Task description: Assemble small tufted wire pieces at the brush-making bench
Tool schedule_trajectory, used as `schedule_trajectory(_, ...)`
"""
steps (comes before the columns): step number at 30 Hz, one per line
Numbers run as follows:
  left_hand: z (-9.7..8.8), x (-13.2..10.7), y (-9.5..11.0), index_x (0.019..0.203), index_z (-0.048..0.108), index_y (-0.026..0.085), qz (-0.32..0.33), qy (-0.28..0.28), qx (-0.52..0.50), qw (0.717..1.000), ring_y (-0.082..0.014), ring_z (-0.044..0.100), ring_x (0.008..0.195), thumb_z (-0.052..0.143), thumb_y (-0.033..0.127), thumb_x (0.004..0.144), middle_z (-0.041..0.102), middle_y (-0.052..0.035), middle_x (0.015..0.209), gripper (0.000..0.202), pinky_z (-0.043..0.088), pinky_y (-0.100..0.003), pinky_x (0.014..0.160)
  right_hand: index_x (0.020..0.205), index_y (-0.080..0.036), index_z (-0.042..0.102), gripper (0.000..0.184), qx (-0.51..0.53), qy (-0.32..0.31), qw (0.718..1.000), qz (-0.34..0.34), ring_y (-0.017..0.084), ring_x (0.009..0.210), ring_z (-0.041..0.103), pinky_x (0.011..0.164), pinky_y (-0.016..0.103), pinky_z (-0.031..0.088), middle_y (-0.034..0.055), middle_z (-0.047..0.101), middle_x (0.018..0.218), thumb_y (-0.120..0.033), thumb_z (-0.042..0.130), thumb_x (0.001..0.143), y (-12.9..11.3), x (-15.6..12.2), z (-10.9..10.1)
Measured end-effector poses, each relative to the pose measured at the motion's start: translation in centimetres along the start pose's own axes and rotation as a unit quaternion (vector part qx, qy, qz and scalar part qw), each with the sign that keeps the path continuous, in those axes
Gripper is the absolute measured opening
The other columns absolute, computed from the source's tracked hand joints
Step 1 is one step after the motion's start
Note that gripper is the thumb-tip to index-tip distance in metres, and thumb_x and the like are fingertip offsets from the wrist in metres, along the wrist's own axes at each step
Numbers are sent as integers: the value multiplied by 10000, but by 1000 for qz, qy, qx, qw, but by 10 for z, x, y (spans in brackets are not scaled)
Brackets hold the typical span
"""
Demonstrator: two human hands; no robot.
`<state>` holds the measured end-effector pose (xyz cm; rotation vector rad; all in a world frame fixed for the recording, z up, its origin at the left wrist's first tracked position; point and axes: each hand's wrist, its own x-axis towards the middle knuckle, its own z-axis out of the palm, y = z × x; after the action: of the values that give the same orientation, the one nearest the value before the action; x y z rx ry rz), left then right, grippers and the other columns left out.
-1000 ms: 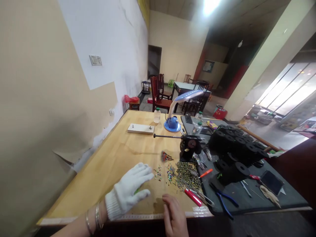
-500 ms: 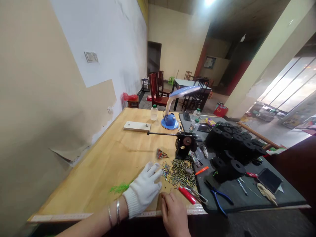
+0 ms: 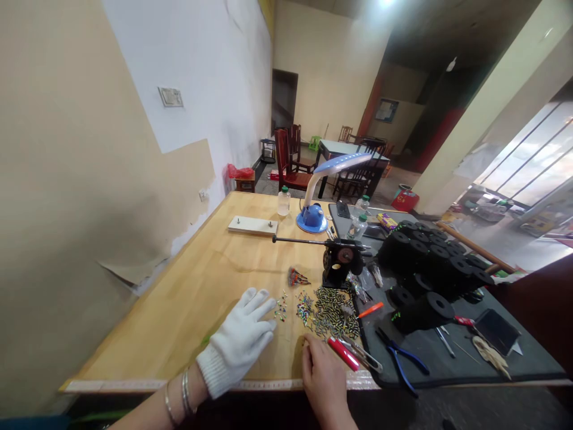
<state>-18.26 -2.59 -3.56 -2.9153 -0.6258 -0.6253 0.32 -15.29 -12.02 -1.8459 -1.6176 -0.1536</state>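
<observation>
Coloured bead-like pieces (image 3: 280, 307) lie on the table (image 3: 165, 334) just beside the gloved left hand (image 3: 242, 332), its grip seemingly released; the right hand's (image 3: 326, 365) grip I cannot tell. Sorting seems in hand; lifting one calls for a fine pinch.

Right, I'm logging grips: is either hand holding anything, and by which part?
Can't tell: no held thing shows, but the left hand and right hand hide their undersides.

Tiny multicoloured bits (image 3: 304, 307) lie in two loose clusters beside densely spread yellow-and-black striped pieces (image 3: 335, 309).
</observation>
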Motion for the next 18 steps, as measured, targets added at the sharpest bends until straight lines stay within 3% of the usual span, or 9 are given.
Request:
schedule_trajectory(4,-3,-6,-2,926,715,285,-12,24,4,1000,-319,480,1261,539,172,849,633,-42,1252,223,365,-633,1044,1107,-107,632,363,-11,-1,1000,-24,197,844,703,719,259,508,108,732,971,-172,309,956,3,3,-1)
schedule_trajectory(12,-7,-14,11,935,698,277,-9,35,-35,999,-310,469,1284,542,140,830,623,-35,1278,233,357,-631,1057,1103,-149,633,407,-57,-10,997,-45,179,630,654,549,267,419,68,673,796,-202,243,999,-1,-7,-5)
schedule_trajectory(18,-9,-22,10,978,692,272,-25,77,-46,996,-282,482,1289,523,131,862,629,-41,1281,248,368,-604,1073,883,-184,605,319,-6,-6,1000,18,177,622,641,547,262,382,38,659,731,-332,350,1004,0,-5,-5)
